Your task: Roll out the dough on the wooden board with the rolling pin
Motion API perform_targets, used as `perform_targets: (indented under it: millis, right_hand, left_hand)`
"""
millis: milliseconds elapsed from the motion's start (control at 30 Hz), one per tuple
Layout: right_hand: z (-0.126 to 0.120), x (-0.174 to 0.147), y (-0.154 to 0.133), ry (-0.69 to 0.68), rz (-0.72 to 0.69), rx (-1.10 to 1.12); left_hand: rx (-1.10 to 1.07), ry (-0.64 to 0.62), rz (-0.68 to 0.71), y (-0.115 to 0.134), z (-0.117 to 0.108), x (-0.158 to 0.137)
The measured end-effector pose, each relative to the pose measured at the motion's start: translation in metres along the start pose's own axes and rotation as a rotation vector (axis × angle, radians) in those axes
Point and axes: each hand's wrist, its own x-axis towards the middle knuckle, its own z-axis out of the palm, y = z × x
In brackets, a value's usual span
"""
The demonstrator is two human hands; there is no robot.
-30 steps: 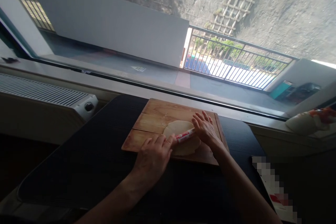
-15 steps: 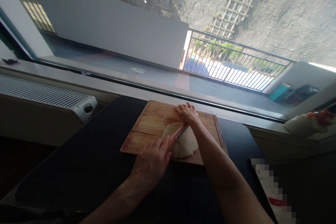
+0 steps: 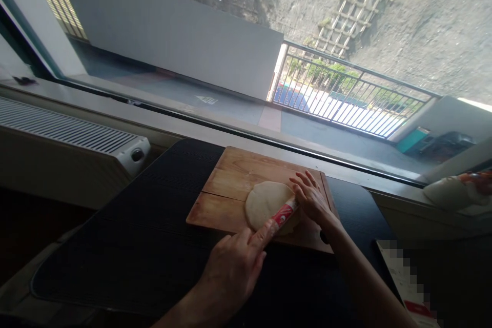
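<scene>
A round, flattened sheet of pale dough [image 3: 264,201] lies on a wooden cutting board [image 3: 219,207]. Across its right part, slanting from lower left to upper right, rests a rolling pin [image 3: 283,214] with a red printed wrap. My left hand [image 3: 239,261] is closed over the pin's near end, which it covers. At the far end my right hand [image 3: 311,199] presses with its palm, its fingers stretched and spread past the pin. Part of the dough's right side is hidden under the pin and hands.
The board sits on a black table [image 3: 126,236] by a large window. A radiator [image 3: 73,128] stands to the left below the sill. A white pot [image 3: 448,189] is at the right, and a partly blurred box-like item [image 3: 402,271] lies by the table's right edge.
Both hands and the rolling pin have moved right across the dough, toward the board's right side. More of the dough's left part shows. The whole view has shifted slightly.
</scene>
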Motion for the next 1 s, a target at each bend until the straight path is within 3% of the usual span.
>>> perform_targets:
  millis: [200,300,400,600,700,800,1000]
  right_hand:
    - [0.007,0.086,-0.073,-0.113,-0.025,-0.023]
    - [0.016,0.109,-0.098,-0.108,-0.028,-0.017]
    - [0.018,0.103,-0.097,-0.055,0.030,-0.018]
    - [0.009,0.043,-0.039,-0.029,0.288,-0.027]
    - [0.007,0.028,-0.025,-0.018,0.368,-0.027]
    - [0.011,0.040,-0.038,-0.014,0.352,-0.027]
    - [0.027,0.094,-0.098,-0.039,0.181,-0.020]
  left_hand:
    - [-0.119,0.042,-0.131,-0.008,-0.002,-0.002]
    - [-0.079,0.060,-0.178,-0.008,-0.006,-0.005]
    - [-0.017,0.084,-0.153,-0.004,-0.006,-0.007]
    - [0.060,0.035,-0.054,0.012,0.003,-0.010]
    - [0.005,0.011,0.007,0.015,0.008,-0.013]
    - [-0.092,-0.025,-0.002,0.013,0.009,-0.017]
    - [-0.149,-0.017,-0.011,0.016,0.003,-0.019]
